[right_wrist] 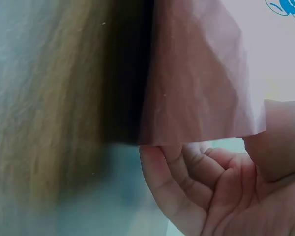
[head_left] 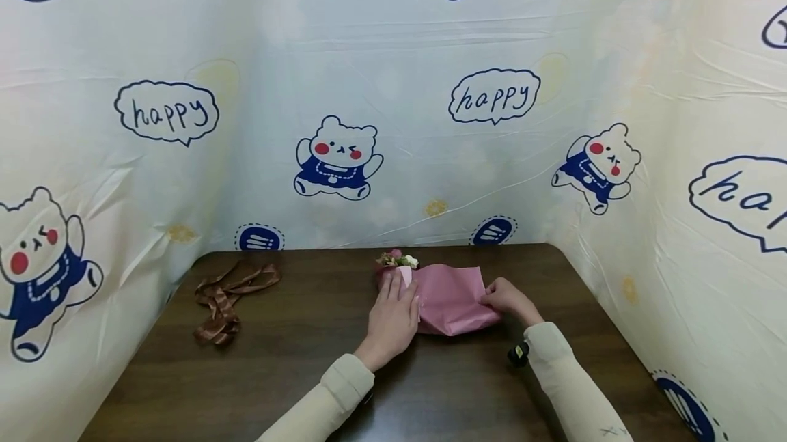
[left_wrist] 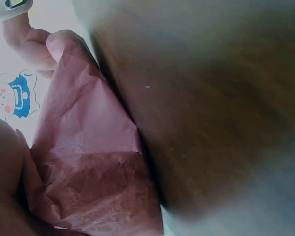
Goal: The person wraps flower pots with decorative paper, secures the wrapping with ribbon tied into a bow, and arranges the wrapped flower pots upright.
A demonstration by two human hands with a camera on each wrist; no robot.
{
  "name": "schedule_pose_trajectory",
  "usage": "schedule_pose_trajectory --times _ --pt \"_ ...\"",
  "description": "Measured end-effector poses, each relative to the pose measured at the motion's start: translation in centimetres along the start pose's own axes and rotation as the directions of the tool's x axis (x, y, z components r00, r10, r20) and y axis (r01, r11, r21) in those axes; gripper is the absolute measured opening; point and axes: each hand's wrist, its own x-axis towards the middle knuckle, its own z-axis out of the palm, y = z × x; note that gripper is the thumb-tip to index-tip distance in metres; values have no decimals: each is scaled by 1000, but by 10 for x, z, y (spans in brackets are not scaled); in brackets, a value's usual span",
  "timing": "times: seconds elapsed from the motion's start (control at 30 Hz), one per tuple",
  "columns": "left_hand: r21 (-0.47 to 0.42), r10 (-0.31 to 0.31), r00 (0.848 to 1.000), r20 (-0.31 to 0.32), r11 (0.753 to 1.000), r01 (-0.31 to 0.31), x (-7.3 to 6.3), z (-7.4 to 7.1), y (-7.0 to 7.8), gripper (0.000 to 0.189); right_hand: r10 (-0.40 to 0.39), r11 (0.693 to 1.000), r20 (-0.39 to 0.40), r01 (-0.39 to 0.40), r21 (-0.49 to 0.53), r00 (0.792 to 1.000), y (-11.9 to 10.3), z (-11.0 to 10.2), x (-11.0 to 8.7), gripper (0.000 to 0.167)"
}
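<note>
A small bouquet wrapped in pink wrapping paper (head_left: 451, 298) lies on the table, its flowers (head_left: 396, 259) pointing to the far left. Across the flower end of the wrap rests my left hand (head_left: 393, 315), fingers stretched out over the paper and a pale pink piece. My right hand (head_left: 512, 300) pinches the paper's right edge. Seen from the right wrist, the paper (right_wrist: 196, 78) runs in between the thumb and the curled fingers (right_wrist: 155, 169). In the left wrist view the creased wrap (left_wrist: 88, 118) stretches from the left hand (left_wrist: 5, 167) to the right hand (left_wrist: 34, 46).
A brown ribbon (head_left: 221, 302) lies loosely bunched at the left of the dark wooden table (head_left: 295, 387). Printed cloth (head_left: 406, 87) hangs around the table at the back and sides. A black wrist device (head_left: 518, 353) shows by the right sleeve.
</note>
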Motion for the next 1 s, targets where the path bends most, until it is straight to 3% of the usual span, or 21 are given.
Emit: schedule_pose_trajectory --times 0.2,0.5,0.7,1.0 --pt "23 -2 1000 21 1000 2 2 -3 4 43 63 996 -8 -63 -66 998 4 4 0 41" --pt "89 39 998 46 995 -43 4 -2 10 43 87 970 -145 -117 -213 986 -1 12 0 25" --pt "109 36 998 51 993 -42 5 0 10 44 97 980 -142 -119 -157 985 2 15 -1 15" --pt "111 15 998 60 994 -21 5 0 5 45 83 996 -104 -87 -31 991 7 13 -3 42"
